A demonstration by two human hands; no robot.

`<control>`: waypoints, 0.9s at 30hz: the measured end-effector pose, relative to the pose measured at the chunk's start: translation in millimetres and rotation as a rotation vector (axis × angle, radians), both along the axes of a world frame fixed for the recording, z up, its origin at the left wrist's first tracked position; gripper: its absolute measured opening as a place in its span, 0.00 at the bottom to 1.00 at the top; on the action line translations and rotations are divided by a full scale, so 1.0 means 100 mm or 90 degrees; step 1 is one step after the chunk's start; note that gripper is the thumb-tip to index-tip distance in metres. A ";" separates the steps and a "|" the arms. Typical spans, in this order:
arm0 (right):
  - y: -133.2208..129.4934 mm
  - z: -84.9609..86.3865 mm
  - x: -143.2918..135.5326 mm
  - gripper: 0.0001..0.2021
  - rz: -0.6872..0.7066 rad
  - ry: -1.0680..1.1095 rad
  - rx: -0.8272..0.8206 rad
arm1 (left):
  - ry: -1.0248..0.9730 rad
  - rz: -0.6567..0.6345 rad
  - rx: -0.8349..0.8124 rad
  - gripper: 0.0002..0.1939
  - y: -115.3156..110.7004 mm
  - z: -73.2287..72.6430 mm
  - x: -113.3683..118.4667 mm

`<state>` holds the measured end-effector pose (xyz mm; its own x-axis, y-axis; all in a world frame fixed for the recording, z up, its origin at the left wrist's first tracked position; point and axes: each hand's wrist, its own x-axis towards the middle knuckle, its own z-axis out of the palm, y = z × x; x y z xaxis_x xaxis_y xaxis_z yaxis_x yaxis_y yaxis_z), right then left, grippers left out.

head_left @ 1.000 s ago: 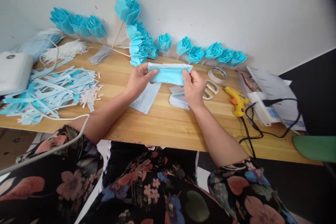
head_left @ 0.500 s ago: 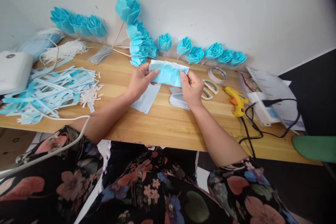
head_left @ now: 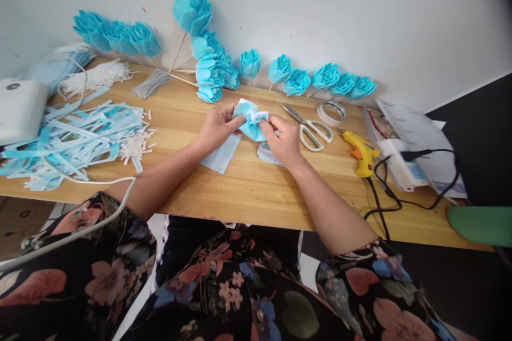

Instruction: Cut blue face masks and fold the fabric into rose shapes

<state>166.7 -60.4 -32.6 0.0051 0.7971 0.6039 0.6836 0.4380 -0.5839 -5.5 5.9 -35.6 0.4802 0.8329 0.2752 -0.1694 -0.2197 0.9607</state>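
One light-blue and white sheet of thin, fabric-like material, crumpled and bunched, is near the centre of the frame, held over the light-brown wooden surface between both hands. The left hand grips its left side: the fingers are closed, with the thumb laid over the front of the sheet and the others curled behind. The right hand pinches the opposite side, thumb against the front, its fingers folded in and closed on the material. A small gap lies between the two thumbs, where the white edge puckers.

Below the left hand is a flat, pale-blue rectangular sheet; a stack of pale thin sheets is partly hidden by the right hand. Right of centre are scissors with white and green handles, their blades slightly parted, near a white ring-shaped roll. Farther right are a yellow glue gun and a white power strip.

Across the upper part of the frame, blue flowers made of layered petals stand or lean by the wall, some on thin sticks. At left are a loose heap of blue and white strips, a bundle of white cords and a white rounded box-shaped device
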 end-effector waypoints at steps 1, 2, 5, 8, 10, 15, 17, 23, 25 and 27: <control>0.00 0.00 0.00 0.15 -0.001 -0.001 -0.005 | -0.001 0.000 -0.001 0.15 0.00 0.00 0.00; 0.00 0.01 0.01 0.16 -0.008 0.001 -0.008 | -0.005 0.002 -0.004 0.15 0.01 -0.01 0.00; 0.01 0.01 0.04 0.17 -0.073 0.032 0.005 | -0.033 0.029 -0.021 0.17 0.04 0.00 -0.02; 0.03 0.01 0.09 0.19 -0.147 0.078 0.030 | -0.055 0.060 -0.041 0.17 0.05 0.02 -0.03; 0.05 -0.01 0.10 0.20 -0.164 0.086 0.039 | -0.059 0.064 -0.052 0.17 0.05 0.03 -0.04; 0.05 -0.02 0.11 0.19 -0.157 0.077 0.045 | -0.059 0.069 -0.057 0.15 0.03 0.05 -0.03; 0.05 -0.02 0.10 0.19 -0.153 0.077 0.047 | -0.057 0.067 -0.054 0.14 0.03 0.05 -0.03; 0.04 -0.01 0.07 0.18 -0.128 0.070 0.029 | -0.045 0.055 -0.048 0.13 0.00 0.06 -0.02; 0.02 0.00 0.05 0.18 -0.102 0.060 0.018 | -0.040 0.044 -0.046 0.13 -0.02 0.07 -0.02; 0.01 0.01 0.03 0.18 -0.075 0.048 0.017 | -0.038 0.029 -0.038 0.13 -0.04 0.07 -0.01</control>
